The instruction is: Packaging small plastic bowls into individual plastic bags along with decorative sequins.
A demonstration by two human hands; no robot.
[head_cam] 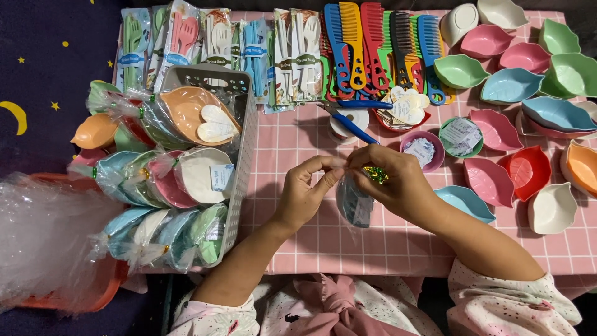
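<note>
A small clear-wrapped packet is held just above the pink checked bench, near its front edge and roughly at the middle. The top of the wrap is pinched by the left hand, thumb and forefinger closed on it. The same gathered top is gripped by the right hand, whose fingers are curled over a glittery green and gold tie. The two hands are touching at the fingertips.

To the left, a white slotted basket is filled with wrapped leaf-shaped dishes in orange, pink, white and blue. Further left, a heap of clear plastic film is seen lying over an orange tub.

Along the far edge, packs of plastic cutlery and a row of coloured combs are laid out. To the right, unwrapped leaf-shaped dishes are spread in green, blue, pink, red and white. Just beyond the hands, blue-handled scissors are resting beside small round bowls holding paper tags
</note>
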